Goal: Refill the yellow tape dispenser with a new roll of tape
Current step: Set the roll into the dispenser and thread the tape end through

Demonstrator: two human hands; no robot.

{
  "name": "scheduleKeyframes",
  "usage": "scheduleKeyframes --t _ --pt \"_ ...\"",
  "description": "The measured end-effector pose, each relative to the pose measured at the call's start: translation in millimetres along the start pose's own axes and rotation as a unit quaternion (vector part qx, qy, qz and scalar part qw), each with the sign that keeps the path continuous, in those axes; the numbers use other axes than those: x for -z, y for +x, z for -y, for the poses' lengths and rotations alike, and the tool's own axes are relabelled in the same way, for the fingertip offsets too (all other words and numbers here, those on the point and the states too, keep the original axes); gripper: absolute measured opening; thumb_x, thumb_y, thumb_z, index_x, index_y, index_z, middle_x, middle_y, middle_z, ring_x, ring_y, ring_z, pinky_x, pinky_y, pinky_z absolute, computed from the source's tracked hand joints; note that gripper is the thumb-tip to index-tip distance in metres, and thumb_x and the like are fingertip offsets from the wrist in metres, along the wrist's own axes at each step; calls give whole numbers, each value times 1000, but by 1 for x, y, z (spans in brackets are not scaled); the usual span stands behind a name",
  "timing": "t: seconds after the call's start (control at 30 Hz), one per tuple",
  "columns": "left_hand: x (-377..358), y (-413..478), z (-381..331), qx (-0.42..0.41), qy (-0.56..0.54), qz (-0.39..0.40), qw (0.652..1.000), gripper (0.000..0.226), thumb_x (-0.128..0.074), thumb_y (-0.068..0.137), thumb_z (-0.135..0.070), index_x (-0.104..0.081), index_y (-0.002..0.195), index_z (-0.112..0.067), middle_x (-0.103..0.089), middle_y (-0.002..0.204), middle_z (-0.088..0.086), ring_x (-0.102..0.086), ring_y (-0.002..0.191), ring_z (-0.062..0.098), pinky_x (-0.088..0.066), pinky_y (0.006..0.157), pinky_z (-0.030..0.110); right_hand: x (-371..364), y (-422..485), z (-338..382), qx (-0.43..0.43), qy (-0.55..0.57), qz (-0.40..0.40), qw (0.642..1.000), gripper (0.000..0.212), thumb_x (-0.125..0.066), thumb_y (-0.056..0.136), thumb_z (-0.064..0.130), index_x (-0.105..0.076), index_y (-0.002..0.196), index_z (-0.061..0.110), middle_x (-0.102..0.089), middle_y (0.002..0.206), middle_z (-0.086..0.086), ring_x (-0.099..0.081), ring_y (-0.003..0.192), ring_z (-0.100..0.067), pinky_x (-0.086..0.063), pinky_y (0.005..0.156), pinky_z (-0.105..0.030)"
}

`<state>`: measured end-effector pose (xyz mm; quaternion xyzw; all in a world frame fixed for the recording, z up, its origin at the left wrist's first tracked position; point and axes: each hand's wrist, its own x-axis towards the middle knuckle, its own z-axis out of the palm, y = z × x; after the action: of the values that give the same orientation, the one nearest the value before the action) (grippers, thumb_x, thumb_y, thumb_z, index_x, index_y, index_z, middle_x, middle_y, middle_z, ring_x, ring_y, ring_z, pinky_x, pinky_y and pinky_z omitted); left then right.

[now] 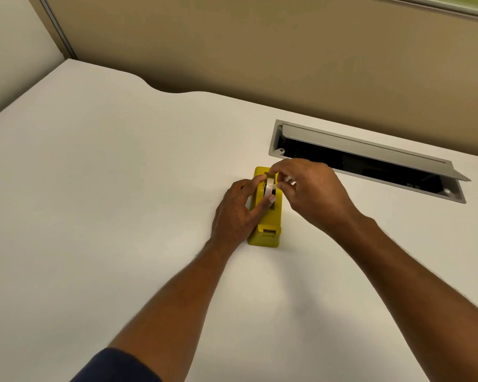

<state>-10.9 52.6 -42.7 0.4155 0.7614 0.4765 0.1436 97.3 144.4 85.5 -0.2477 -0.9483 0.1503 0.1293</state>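
The yellow tape dispenser [266,227] stands on the white desk [122,188], its long axis pointing away from me. A roll of whitish tape [269,188] sits upright in the slot at its top. My left hand [239,213] grips the dispenser from the left side, thumb and fingers lying across its top next to the roll. My right hand [312,191] comes in from the right and pinches the upper edge of the roll between thumb and fingertips. The lower part of the roll is hidden inside the dispenser.
A grey cable hatch [367,161] with its lid raised lies open in the desk just beyond and right of my hands. A tan partition wall [259,51] runs along the desk's far, curved edge.
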Motion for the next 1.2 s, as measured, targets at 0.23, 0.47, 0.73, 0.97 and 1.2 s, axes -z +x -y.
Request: scheduleKeyframes --t 0.23,0.47,0.73,0.97,1.2 --pt "1 -2 2 -5 -36 -7 999 51 -30 94 -55 -49 134 -31 -57 126 -3 -53 113 13 -48 94 33 -6 -22 4 14 12 -36 999 22 -56 91 13 -64 111 17 -71 100 -3 -64 87 -23 -44 74 -26" --pt "1 -1 1 -10 -29 -2 1000 58 -27 92 -62 -50 135 -31 -57 128 -3 -52 115 9 -42 93 22 -21 -45 13 52 -26 -16 998 22 -56 90 13 -60 112 15 -71 87 -13 -64 73 -32 -54 62 -40" --pt "-3 -2 3 4 -24 -6 1000 59 -29 88 -70 -47 135 -39 -54 135 -4 -44 116 2 -28 88 9 -41 -61 12 52 -38 -32 997 31 -68 79 3 -62 109 11 -68 87 -11 -63 66 -30 -55 55 -34" --pt "-3 -1 2 12 -26 -4 1000 62 -29 86 -73 -48 134 -40 -53 136 -5 -48 122 10 -31 90 16 -50 -70 11 70 -86 -83 990 33 -74 75 12 -63 107 10 -70 82 -11 -64 66 -27 -52 57 -30" --pt "0 -1 -1 26 -33 9 999 55 -41 87 -62 -49 135 -36 -51 140 -2 -48 127 17 -40 101 32 -62 -75 9 99 -89 -91 987 36 -74 76 9 -57 108 13 -70 88 -10 -63 73 -28 -55 62 -34"
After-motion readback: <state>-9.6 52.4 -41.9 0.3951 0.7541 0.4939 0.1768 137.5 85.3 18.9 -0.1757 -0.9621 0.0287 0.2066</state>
